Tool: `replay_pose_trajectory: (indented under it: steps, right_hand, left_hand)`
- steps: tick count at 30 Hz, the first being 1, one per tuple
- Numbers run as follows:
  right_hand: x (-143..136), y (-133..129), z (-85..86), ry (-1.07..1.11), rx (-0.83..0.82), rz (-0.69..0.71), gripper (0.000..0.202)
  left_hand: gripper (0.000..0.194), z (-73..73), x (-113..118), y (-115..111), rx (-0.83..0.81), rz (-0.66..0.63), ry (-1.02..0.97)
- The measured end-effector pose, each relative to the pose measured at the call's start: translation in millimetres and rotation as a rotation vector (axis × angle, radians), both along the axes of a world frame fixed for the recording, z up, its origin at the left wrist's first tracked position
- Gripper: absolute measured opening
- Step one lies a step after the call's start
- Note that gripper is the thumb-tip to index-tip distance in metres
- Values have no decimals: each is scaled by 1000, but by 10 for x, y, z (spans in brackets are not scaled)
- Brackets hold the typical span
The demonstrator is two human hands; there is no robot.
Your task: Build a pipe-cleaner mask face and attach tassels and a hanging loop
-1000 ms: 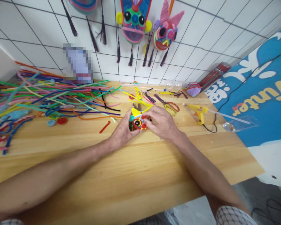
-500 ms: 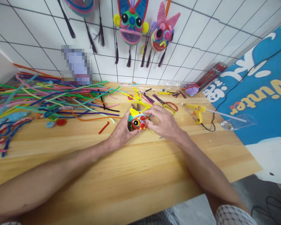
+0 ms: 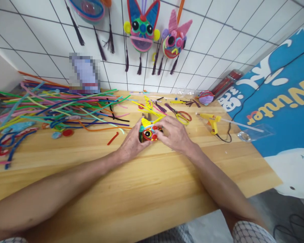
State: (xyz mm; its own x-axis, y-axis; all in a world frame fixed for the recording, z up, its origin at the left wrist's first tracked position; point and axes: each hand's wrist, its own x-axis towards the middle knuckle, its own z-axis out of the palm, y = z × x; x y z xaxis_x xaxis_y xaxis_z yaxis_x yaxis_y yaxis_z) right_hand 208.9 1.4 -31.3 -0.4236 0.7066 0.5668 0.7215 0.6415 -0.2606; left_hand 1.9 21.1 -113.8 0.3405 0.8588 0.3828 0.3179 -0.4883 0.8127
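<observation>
A small pipe-cleaner face ornament [image 3: 148, 134] is held upright over the table between my two hands. It has a yellow horn, a round yellow-and-black eye and red coiled discs. My left hand [image 3: 131, 139] grips its left side, thumb low and fingers behind. Across its right side lies my right hand [image 3: 176, 135], with bent fingertips pressing at the red discs and hiding most of that half. Yellow pipe cleaners [image 3: 152, 111] lie just behind it, with scissors [image 3: 182, 116] to the right.
Many coloured pipe cleaners [image 3: 66, 104] are heaped at left, near a short red piece [image 3: 112, 138]. A yellow glue gun [image 3: 213, 123] with a cord lies at right, by a plastic bag [image 3: 255, 133]. Finished face ornaments [image 3: 142, 30] hang on the tiled wall.
My right fingers have shifted over the ornament's face and now cover its red discs more. My left hand keeps its grip. The view has tilted slightly.
</observation>
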Motion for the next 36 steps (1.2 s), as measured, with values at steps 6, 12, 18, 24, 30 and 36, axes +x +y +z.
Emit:
replay_pose_trajectory:
  steps: [6,12,18,24,30,36]
  right_hand:
    - [85,-116,107,65,-10,8,5]
    - [206,-583,-127,-31,-114,26,13]
    - [413,-794,-372,-28,-300,-54,12]
    - [1364,-535,-206,99,-228,-772,14]
    - [2003,-169,-318,37,-297,-1230,48]
    - [2070,93,-462,103,-388,-1288,39]
  left_hand:
    - [92,-23,-7,13,25,-3,12]
    - [85,40,0,-4,22,-10,4]
    - [73,97,-4,-23,-10,11,39]
    - [55,104,-18,-18,-50,58,104]
    - [47,135,-4,-28,-98,91,117]
    - [44,140,7,-41,-75,99,126]
